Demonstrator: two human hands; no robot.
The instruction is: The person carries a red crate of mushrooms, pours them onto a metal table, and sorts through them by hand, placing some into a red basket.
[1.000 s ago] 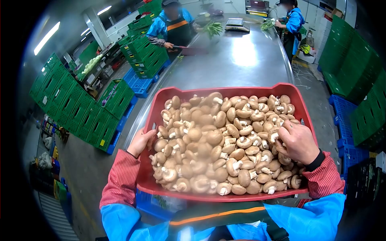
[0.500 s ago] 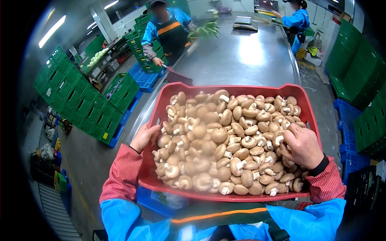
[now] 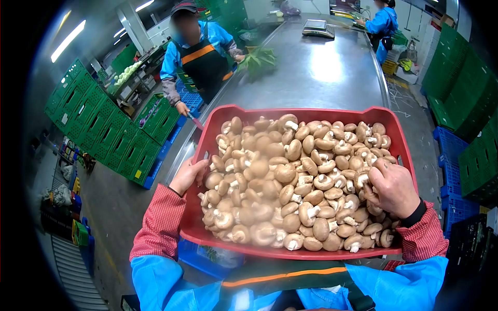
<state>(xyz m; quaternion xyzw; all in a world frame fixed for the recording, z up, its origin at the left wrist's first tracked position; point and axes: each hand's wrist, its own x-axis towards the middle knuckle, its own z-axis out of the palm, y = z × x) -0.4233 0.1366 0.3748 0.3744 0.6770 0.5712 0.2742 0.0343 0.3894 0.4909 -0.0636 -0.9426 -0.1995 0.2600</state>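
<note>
A red plastic crate (image 3: pixel 306 255) full of brown-capped mushrooms (image 3: pixel 321 228) with pale stems is in front of me at the near end of the metal table. My left hand (image 3: pixel 190 175) is closed on the crate's left rim, thumb on top, its other fingers partly hidden. Inside the right side of the crate, my right hand (image 3: pixel 389 187) is closed over the mushrooms. Its fingertips are on a mushroom (image 3: pixel 361 180) whose pale stem faces up. A hazy patch blurs the mushrooms on the left.
The steel table (image 3: pixel 290 78) extends away, with a scale (image 3: pixel 318 28) on it. A co-worker (image 3: pixel 199 57) at the left holds green leaves (image 3: pixel 258 59) and a brush handle (image 3: pixel 196 123). Another person (image 3: pixel 381 26) stands far right. Green crates (image 3: pixel 98 124) flank the left, blue pallets (image 3: pixel 450 166) the right.
The co-worker at the left has drawn the red brush off the table, down behind the crate's left side, and stands more upright. My hands and the crate have hardly moved.
</note>
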